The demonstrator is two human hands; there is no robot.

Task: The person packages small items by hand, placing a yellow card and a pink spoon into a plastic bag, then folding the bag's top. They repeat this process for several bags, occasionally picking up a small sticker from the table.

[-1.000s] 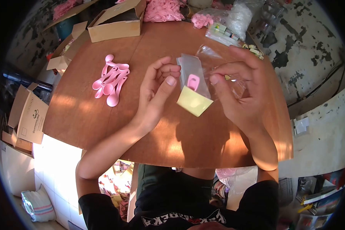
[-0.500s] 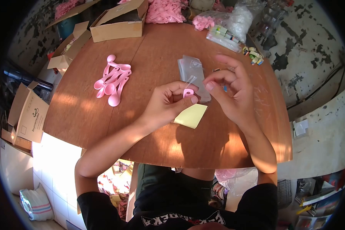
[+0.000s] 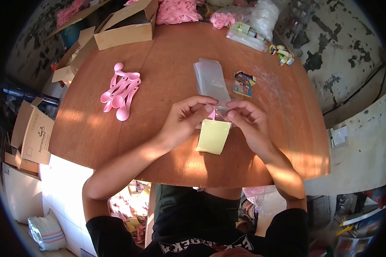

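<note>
Both hands meet above the near middle of the table, their fingertips closed on the top of a clear plastic bag (image 3: 221, 112). My left hand (image 3: 185, 119) pinches its left side, beside the handle end of a pink spoon (image 3: 213, 114). At the right side, my right hand (image 3: 251, 122) pinches the clear film between thumb and fingers. Below the fingers hangs a plain yellow card (image 3: 213, 138), which appears to be in the bag and hides the rest of the spoon. Just beyond the hands lies a stack of clear plastic bags (image 3: 211, 79).
Pink measuring spoons (image 3: 123, 92) lie in a pile at the left. Small printed cards (image 3: 243, 83) sit right of the bag stack. At the back are an open cardboard box (image 3: 124, 37), a heap of pink spoons (image 3: 178, 11) and small folded cards (image 3: 282, 55).
My right hand has come down and left from its raised position and now pinches the bag. The yellow card hangs lower and squarer to view. The printed cards have come into view.
</note>
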